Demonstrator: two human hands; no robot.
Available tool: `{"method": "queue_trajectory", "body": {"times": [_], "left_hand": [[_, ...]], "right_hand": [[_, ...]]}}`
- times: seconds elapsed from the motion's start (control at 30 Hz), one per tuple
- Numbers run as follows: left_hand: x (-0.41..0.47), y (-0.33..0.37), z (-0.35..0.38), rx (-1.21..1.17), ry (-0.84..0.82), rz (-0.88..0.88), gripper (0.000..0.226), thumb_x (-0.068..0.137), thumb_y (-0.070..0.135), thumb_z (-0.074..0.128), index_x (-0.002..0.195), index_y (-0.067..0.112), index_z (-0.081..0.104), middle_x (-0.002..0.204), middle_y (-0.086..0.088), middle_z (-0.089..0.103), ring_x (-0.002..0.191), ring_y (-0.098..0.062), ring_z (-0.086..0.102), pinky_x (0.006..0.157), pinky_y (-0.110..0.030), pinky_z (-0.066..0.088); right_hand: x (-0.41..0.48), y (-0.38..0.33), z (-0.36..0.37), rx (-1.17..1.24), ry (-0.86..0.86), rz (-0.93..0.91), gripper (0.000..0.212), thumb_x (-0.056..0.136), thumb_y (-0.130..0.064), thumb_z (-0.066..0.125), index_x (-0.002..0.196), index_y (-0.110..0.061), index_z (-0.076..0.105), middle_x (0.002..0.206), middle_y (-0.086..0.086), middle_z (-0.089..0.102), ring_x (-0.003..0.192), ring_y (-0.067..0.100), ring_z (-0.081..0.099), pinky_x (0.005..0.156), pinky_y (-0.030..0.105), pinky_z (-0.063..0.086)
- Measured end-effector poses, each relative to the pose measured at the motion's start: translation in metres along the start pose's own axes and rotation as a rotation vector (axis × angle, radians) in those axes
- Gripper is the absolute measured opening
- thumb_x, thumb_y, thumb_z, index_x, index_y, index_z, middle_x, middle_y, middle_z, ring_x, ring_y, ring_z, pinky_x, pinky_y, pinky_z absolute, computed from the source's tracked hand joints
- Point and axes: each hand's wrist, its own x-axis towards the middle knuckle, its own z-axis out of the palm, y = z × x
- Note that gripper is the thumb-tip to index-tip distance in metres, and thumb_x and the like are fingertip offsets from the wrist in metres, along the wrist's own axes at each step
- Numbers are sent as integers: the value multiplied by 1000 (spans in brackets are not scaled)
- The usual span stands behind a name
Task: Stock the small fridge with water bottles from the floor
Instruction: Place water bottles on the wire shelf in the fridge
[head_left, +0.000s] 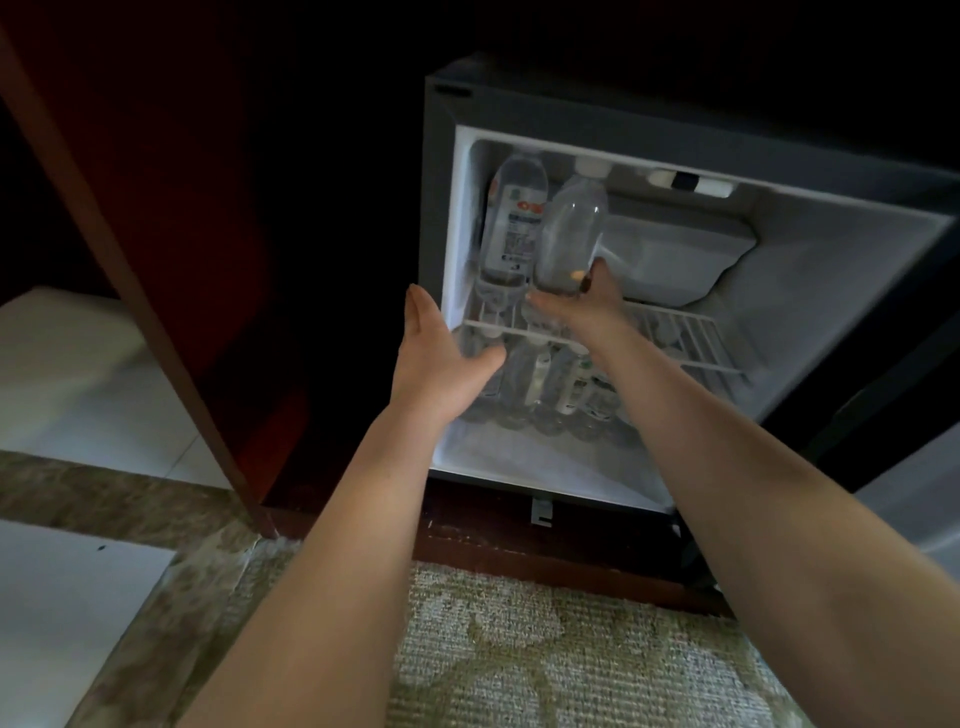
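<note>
The small fridge (441, 218) stands open inside a dark wooden cabinet. On its wire shelf (675, 332) a labelled water bottle (511, 223) stands at the far left. Beside it a clear bottle (571, 228) is held at its base by my right hand (582, 306), fingers curled around the bottom. My left hand (441, 353) hovers open at the fridge's left edge, palm turned toward the shelf, holding nothing. Several more bottles (550, 389) lie on the fridge floor below the shelf.
A freezer box (670, 254) fills the upper right of the fridge. The wooden cabinet door (156, 260) stands open on the left. A patterned carpet (571, 660) lies below, with pale floor tiles (67, 597) and a stone border at left.
</note>
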Motion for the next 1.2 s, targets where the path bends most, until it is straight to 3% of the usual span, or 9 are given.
{"method": "queue_trajectory", "body": {"times": [0.27,0.47,0.63,0.73,0.83,0.93,1.0,1.13,1.2], "left_hand": [[-1,-4,-5,29,1,24,102,84,39,65,151,16,-8,160,1,-4,146,-16,10,111,-26,19],[-1,-7,-9,13,-7,20,102,82,39,66,152,20,-6,160,1,3,145,-18,16,111,-29,24],[-4,-9,-10,-38,-26,-31,96,84,36,65,152,20,0,159,-1,11,144,-20,21,107,-29,29],[-11,-13,-15,-22,-38,-94,84,86,32,62,152,14,12,156,-6,19,141,-23,26,97,-25,31],[-21,-12,-22,5,-54,-133,65,87,33,60,142,9,35,135,-3,44,127,-23,43,90,-29,39],[-33,-7,-34,152,-171,-76,32,86,34,61,110,13,56,105,-1,54,97,-18,53,73,-26,42],[-44,-4,-45,255,-273,-77,40,87,37,61,118,13,54,112,-3,52,102,-18,51,84,-28,41],[-78,-10,-71,450,-341,-144,49,90,34,59,131,8,49,132,-10,50,119,-25,49,91,-30,40],[-101,-20,-89,531,-377,-191,44,91,30,59,127,7,53,127,-12,53,114,-27,53,86,-31,42]], "right_hand": [[17,-7,4,-177,43,-21,65,74,-31,80,126,-10,47,127,7,59,115,23,57,91,30,47],[22,-5,4,-213,24,-15,75,73,-36,80,133,-12,42,134,7,54,121,25,54,101,39,45],[7,-6,9,-142,84,95,86,73,-44,78,141,-13,34,131,7,57,118,25,56,98,36,47],[-20,-6,13,-187,205,19,61,80,-38,72,127,-11,45,108,4,62,100,21,60,74,23,40],[-56,-10,17,-204,237,-65,34,85,-28,65,112,-10,55,95,3,62,90,21,60,69,22,36],[-92,-23,15,-277,102,-33,17,89,-22,56,100,-14,66,94,4,69,88,19,61,73,25,44],[-114,-33,11,-295,-85,29,14,89,-21,54,94,-14,66,93,8,71,84,20,65,72,29,49],[-165,-55,1,-241,-610,232,30,94,-34,55,117,-14,57,97,3,67,77,16,64,76,32,49],[-190,-64,5,-294,-663,204,35,94,-37,55,121,-14,54,101,3,67,78,15,64,79,33,50]]}}
